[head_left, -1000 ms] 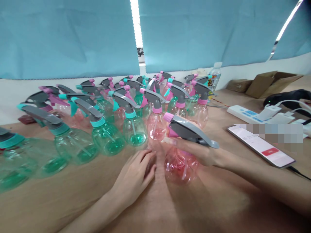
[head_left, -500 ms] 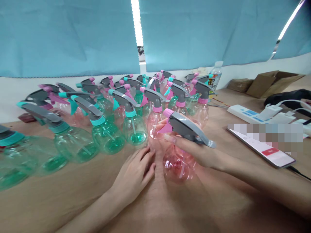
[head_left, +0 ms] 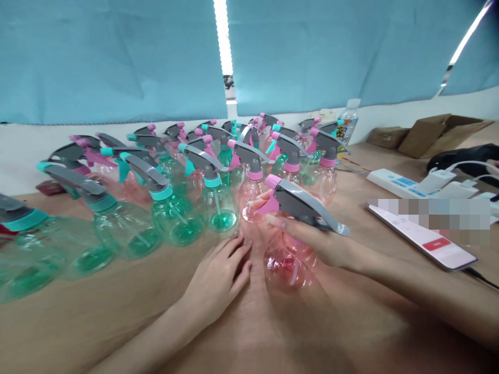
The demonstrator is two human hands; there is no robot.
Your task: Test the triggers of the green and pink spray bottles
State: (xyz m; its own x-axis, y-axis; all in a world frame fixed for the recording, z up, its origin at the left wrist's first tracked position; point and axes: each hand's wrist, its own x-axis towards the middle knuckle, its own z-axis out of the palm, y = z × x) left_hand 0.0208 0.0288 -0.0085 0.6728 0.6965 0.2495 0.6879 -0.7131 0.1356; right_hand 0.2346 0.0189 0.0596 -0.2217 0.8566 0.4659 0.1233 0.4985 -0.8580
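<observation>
My right hand (head_left: 307,234) is wrapped round the neck of a pink spray bottle (head_left: 286,267), under its grey head with a pink nozzle and trigger. That bottle stands upright on the table, and part of its neck is hidden by the fingers. Left of it, my left hand (head_left: 220,272) lies on the tabletop with fingers loosely bent and apart, holding nothing. Just beyond its fingertips stands a green spray bottle (head_left: 219,213) with a teal collar. Another pink spray bottle (head_left: 253,195) is behind my right fingers.
Several green and pink spray bottles (head_left: 175,221) crowd the table's left and back. On the right lie a phone (head_left: 424,236), a white power strip (head_left: 395,182) with plugs and cables, and an open cardboard box (head_left: 432,137). A clear drink bottle (head_left: 349,124) stands behind.
The whole view has shifted slightly, so things appear a little further right. Both hands and the held spray bottle otherwise keep their places.
</observation>
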